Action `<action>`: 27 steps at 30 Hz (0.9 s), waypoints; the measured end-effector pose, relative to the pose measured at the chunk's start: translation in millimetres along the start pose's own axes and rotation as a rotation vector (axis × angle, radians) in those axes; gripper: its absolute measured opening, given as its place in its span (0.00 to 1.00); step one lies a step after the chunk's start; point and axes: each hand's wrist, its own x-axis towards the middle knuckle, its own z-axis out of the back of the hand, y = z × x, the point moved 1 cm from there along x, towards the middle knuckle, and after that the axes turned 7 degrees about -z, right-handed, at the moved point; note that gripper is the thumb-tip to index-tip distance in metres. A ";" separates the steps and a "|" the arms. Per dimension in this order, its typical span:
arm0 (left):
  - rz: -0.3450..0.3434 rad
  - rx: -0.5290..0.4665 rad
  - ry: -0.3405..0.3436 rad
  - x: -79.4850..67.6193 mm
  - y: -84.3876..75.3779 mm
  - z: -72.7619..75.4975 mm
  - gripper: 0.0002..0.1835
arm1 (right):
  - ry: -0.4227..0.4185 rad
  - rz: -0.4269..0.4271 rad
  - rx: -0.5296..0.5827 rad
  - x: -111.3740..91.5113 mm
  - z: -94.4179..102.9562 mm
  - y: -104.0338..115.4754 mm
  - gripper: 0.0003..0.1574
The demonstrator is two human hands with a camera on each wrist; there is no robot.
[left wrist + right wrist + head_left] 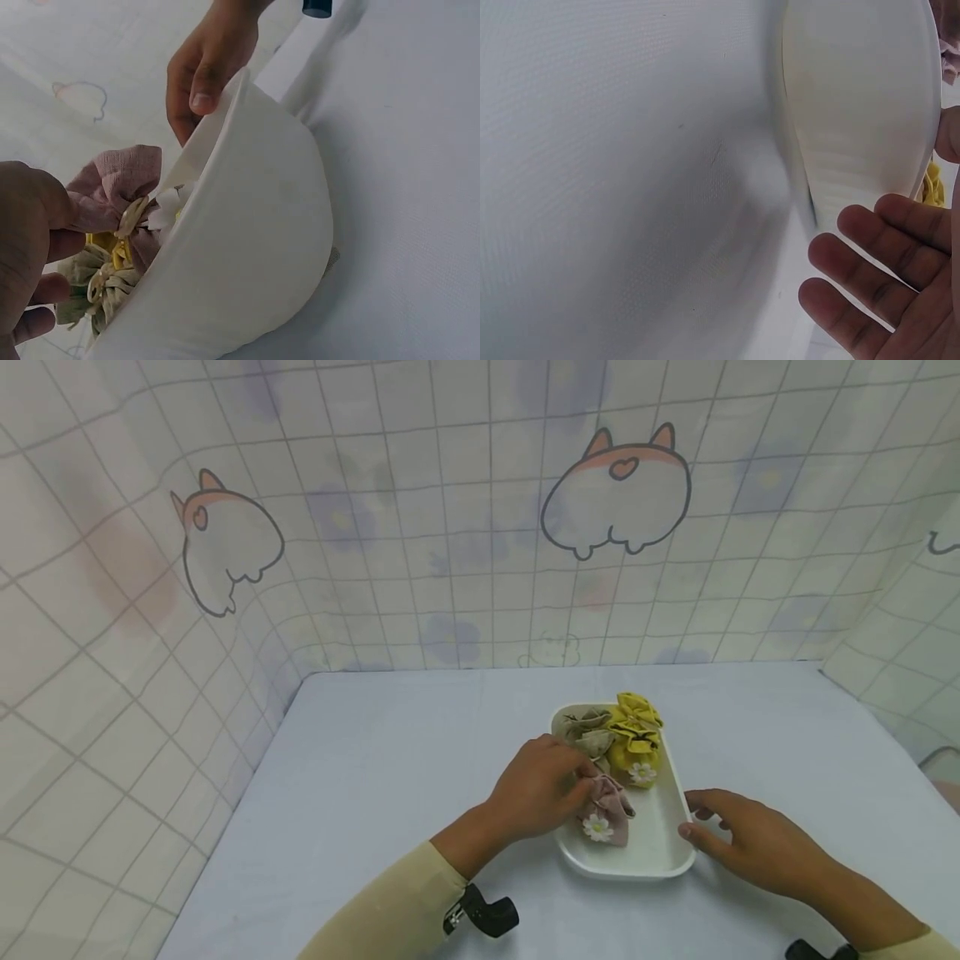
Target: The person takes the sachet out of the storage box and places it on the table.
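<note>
My left hand pinches the gathered neck of a small pink drawstring pouch between thumb and fingers. A white flower decorates that pouch, which lies at the near left of a white tray. Behind it are yellow pouches, one bearing another white flower, and grey-green pouches. My right hand is at the tray's right side. In the right wrist view, its fingers extend loosely by the outer wall, while the thumb overlaps the rim.
The tray stands on a white-covered table, right of its middle. Behind and beside the table hangs a checked cloth with cartoon animal prints. Black wrist devices are strapped by the sleeves. At the far right edge is a thin curved dark rim.
</note>
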 end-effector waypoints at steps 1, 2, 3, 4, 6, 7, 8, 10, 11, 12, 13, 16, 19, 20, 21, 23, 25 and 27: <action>0.000 0.002 0.000 0.0 0.2 0.4 0.04 | 0.001 -0.003 -0.001 0.0 -0.2 -0.1 0.42; -0.002 0.002 -0.003 0.1 0.4 0.7 0.04 | 0.002 -0.004 -0.001 0.0 -0.3 -0.3 0.42; -0.006 0.001 -0.009 0.2 0.6 1.3 0.04 | 0.003 -0.005 -0.001 0.0 -0.3 -0.4 0.42; -0.010 -0.001 -0.014 0.4 0.8 1.9 0.04 | 0.004 -0.005 0.000 0.1 -0.3 -0.7 0.42; -0.018 -0.007 -0.027 0.7 0.9 3.7 0.04 | 0.003 -0.003 0.002 0.2 -0.4 -1.2 0.42; -0.021 -0.013 -0.033 0.8 0.9 4.7 0.04 | 0.002 -0.002 0.003 0.3 -0.3 -1.4 0.42; -0.023 -0.019 -0.039 1.0 1.2 5.6 0.04 | 0.003 -0.001 0.004 0.2 -0.4 -1.5 0.42; -0.025 -0.030 -0.047 1.4 1.3 8.1 0.04 | 0.002 -0.001 0.006 0.0 -0.5 -1.5 0.42; -0.030 -0.038 -0.055 1.6 1.2 9.9 0.04 | 0.002 0.000 0.007 -0.1 -0.5 -1.4 0.42; -0.032 -0.047 -0.062 1.9 1.2 11.8 0.04 | 0.002 -0.001 0.007 0.0 -0.6 -1.3 0.42; -0.035 -0.058 -0.071 2.1 1.2 13.5 0.04 | 0.002 -0.002 0.007 -0.1 -0.7 -1.3 0.42; -0.038 -0.107 -0.097 2.4 1.9 19.1 0.04 | 0.005 -0.004 0.010 0.1 -1.0 -1.3 0.42; -0.023 -0.162 -0.115 1.6 3.0 24.3 0.03 | 0.010 -0.005 0.012 0.5 -1.1 -0.9 0.42; -0.016 -0.178 -0.120 1.3 3.5 25.9 0.03 | 0.011 -0.003 0.013 0.6 -0.9 -0.9 0.42; -0.007 -0.187 -0.123 0.9 4.1 27.4 0.04 | 0.010 -0.003 0.013 0.7 -0.7 -0.8 0.42; 0.010 -0.214 -0.135 0.4 4.7 30.9 0.04 | 0.009 0.001 0.015 0.7 0.0 -0.6 0.41; 0.032 -0.235 -0.143 0.1 6.1 33.3 0.05 | 0.008 0.003 0.015 0.8 0.8 -0.4 0.41; 0.055 -0.254 -0.148 -0.1 7.0 35.6 0.05 | 0.011 0.001 0.017 0.7 1.0 -0.2 0.41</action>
